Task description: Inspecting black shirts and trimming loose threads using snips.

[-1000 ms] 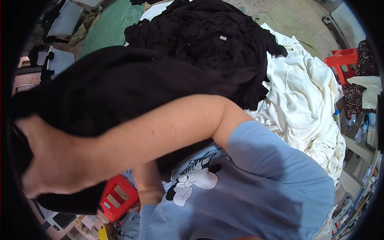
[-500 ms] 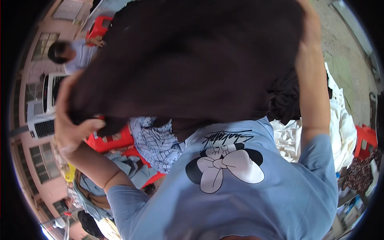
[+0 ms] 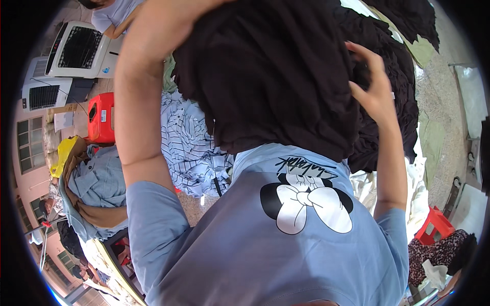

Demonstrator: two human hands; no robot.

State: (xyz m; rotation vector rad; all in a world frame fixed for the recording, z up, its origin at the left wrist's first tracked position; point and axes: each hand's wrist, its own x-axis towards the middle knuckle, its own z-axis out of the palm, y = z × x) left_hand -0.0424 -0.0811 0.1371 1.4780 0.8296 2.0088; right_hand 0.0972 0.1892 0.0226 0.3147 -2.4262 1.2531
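Observation:
A dark brown-black piece of cloth (image 3: 275, 76), bunched in soft folds, hangs in front of my chest; whether it is one garment or more I cannot make out. My left hand (image 3: 204, 6) reaches over its far edge at the top of the picture, and its fingers are out of sight. At the cloth's right side is my right hand (image 3: 376, 94), thumb and forefinger spread apart, fingertips against or close to the dark folds. Beyond that hand lies a heap of similar dark cloth (image 3: 395, 109).
A striped blue-white shirt (image 3: 189, 143) lies left of the cloth, near a red plastic stool (image 3: 101, 117). Blue-grey clothes (image 3: 99, 176) are piled farther left. White cloth (image 3: 416, 196) and another red stool (image 3: 434, 227) are at right. A person (image 3: 115, 18) sits beyond white air coolers (image 3: 84, 51).
The dark cloth has come down and bunched up from a wide spread. My left hand has gone from its left side to the far edge; my right hand has dropped along its right side.

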